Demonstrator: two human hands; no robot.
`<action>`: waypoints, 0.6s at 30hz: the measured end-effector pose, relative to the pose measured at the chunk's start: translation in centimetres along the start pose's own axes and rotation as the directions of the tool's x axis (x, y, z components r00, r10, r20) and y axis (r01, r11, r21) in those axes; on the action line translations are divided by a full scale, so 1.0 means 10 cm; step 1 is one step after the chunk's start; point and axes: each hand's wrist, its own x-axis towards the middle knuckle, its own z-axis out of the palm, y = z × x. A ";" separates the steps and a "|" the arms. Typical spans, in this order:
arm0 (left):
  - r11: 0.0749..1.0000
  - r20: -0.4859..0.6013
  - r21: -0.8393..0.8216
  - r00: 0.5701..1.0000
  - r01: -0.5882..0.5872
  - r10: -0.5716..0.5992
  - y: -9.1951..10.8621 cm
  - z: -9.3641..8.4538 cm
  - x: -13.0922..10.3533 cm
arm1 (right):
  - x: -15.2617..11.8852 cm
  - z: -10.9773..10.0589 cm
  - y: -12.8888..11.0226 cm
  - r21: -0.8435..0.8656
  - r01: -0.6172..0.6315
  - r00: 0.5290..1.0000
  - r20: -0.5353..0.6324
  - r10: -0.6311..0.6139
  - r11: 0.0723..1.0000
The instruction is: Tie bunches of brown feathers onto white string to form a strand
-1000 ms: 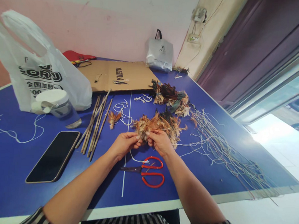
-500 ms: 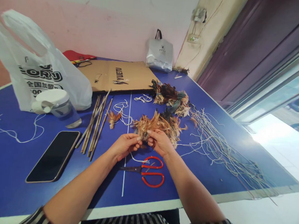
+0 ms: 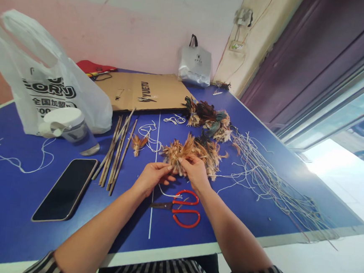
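Brown feathers (image 3: 185,147) lie in a fluffy heap at the middle of the table. My left hand (image 3: 152,178) has thumb and forefinger pinched at the pale quill ends on the heap's near left side. Beside it, my right hand (image 3: 197,171) pinches feathers at the same spot, its fingers partly covering them. Whether both hands grip one small bunch is hard to make out. Just below the hands lie red-handled scissors (image 3: 186,210), with a short white string (image 3: 167,194) reaching their handles.
A small feather bunch (image 3: 138,145), thin sticks (image 3: 117,152) and a phone (image 3: 66,190) lie left. Darker feathers (image 3: 213,118) sit behind the heap. Loose strings (image 3: 273,181) spread right. A plastic bag (image 3: 63,81), lidded jar (image 3: 72,128) and cardboard (image 3: 135,90) stand or lie farther back.
Both hands have shifted only slightly. The left hand's lower fingers have loosened and stretched out toward the right, and more of the pale quill ends shows between the hands.
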 end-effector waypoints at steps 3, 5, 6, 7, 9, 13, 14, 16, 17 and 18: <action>1.000 -0.006 0.018 1.000 0.003 -0.003 -0.01 0.03 -0.01 | -0.02 0.04 0.01 -0.101 0.054 0.998 -0.031 -0.057 0.993; 1.000 -0.001 0.016 1.000 0.002 -0.002 -0.02 0.04 -0.01 | -0.04 0.07 0.02 -0.142 0.082 0.996 -0.026 -0.086 0.986; 1.000 0.004 0.013 1.000 0.001 -0.001 -0.02 0.04 -0.01 | -0.05 0.08 0.02 -0.157 0.094 0.995 -0.020 -0.098 0.983; 1.000 0.011 0.009 1.000 0.000 0.000 -0.02 0.05 -0.01 | -0.06 0.09 0.03 -0.167 0.102 0.994 -0.013 -0.106 0.981; 1.000 0.018 0.004 1.000 -0.008 0.008 -0.02 0.05 -0.01 | -0.07 0.11 0.03 -0.165 0.103 0.994 -0.004 -0.105 0.981; 0.999 -0.013 0.030 1.000 -0.011 0.011 -0.03 0.05 -0.01 | -0.07 0.12 0.07 -0.148 0.104 0.994 -0.002 -0.106 0.983; 0.999 -0.025 0.048 1.000 -0.014 0.015 -0.03 0.04 -0.01 | -0.06 0.12 0.08 -0.148 0.115 0.993 -0.005 -0.117 0.982; 0.996 -0.033 0.086 0.999 -0.032 0.035 -0.04 0.02 0.01 | -0.04 0.10 0.09 -0.136 0.119 0.993 -0.012 -0.121 0.984; 0.994 -0.029 0.105 0.999 -0.043 0.046 -0.05 0.01 0.02 | -0.04 0.09 0.08 -0.116 0.103 0.994 -0.013 -0.106 0.988; 0.991 -0.024 0.124 0.998 -0.055 0.058 -0.05 0.00 0.02 | -0.03 0.08 0.07 -0.094 0.078 0.997 -0.007 -0.079 0.993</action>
